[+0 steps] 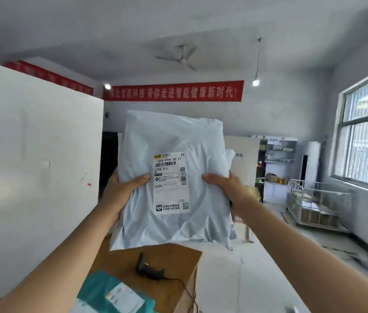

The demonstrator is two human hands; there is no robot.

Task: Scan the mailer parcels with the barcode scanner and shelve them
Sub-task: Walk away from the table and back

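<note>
Grey mailer parcel (178, 141): held up in the air in front of the chest, above the far edge of the cardboard box (178, 254), touching nothing but the two hands.
Shipping label (171, 184): turned toward the camera, upright, barcode in plain view.
Left grip (122, 188): clamps the parcel's left edge, thumb lying across the front just beside the label, fingers hidden behind.
Right grip (228, 188): clamps the right edge the same way, thumb on the front, fingers out of sight at the back.
Barcode scanner (148, 267): lies on the box top, toward its far edge, in neither hand, with the cable (185, 285) trailing toward the right edge.
Teal mailer parcel (110, 292): rests at the near left corner of the box, label up, well apart from the scanner.
Shelf unit (277, 159): stands far off at the back right of the room, well apart from the held parcel.
Done so far: nothing that shows for certain; no telling whether the grey parcel is scanned.
Likely step in hand: checking the label, either ahead of a scan or on the way to shelving; looks more like the latter, with both hands full and the scanner set down.
Left to do: shelving of the grey parcel, then scan and shelving of the teal one at the least.
Overall progress: early to middling, judging by one parcel in hand and one waiting.
</note>
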